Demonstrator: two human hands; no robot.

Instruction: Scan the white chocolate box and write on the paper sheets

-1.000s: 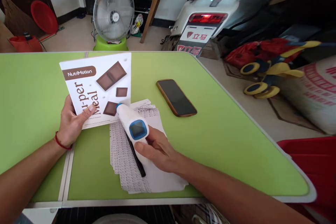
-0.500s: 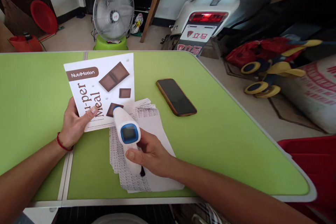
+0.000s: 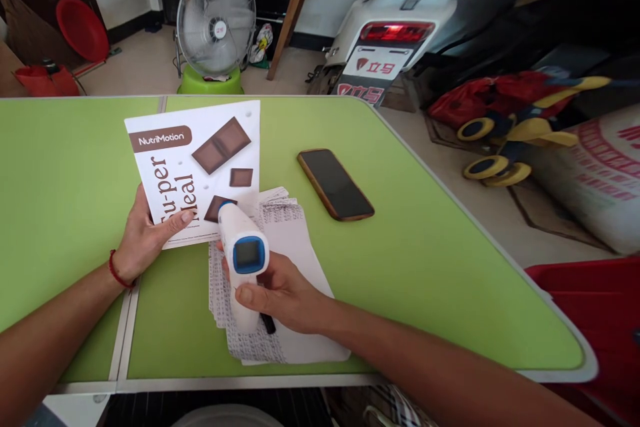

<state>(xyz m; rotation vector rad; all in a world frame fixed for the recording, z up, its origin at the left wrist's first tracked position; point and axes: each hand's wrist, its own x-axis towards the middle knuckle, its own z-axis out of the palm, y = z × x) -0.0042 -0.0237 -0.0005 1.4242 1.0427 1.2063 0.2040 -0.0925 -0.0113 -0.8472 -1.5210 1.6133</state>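
Note:
My left hand (image 3: 143, 233) grips the lower left edge of a white card-like packet (image 3: 215, 113) printed "NutriMotion" with pictures of chocolate pieces, its thumb on the front. The packet is tilted up with its printed face toward me; its back is hidden. In my right hand (image 3: 285, 293) is a white infrared thermometer (image 3: 245, 233) with a blue-framed screen, its nose pointing at the packet's lower right part. Whether the two touch I cannot tell. Beneath them lies a stack of handwritten paper sheets (image 3: 313, 320), and a black pen-like object (image 3: 267, 323) rests on it, partly covered.
A smartphone (image 3: 337, 183) in a brown case lies right of the papers on the green table (image 3: 425, 267). Beyond the table stand a fan (image 3: 217, 17) on a green stool (image 3: 210, 83) and a white scooter (image 3: 395, 27). A red chair-like object (image 3: 590, 300) is at the right.
My left hand and the packet have shifted slightly right and up. The thermometer has turned a little more upright, and fingertips of my right hand now show on its left side.

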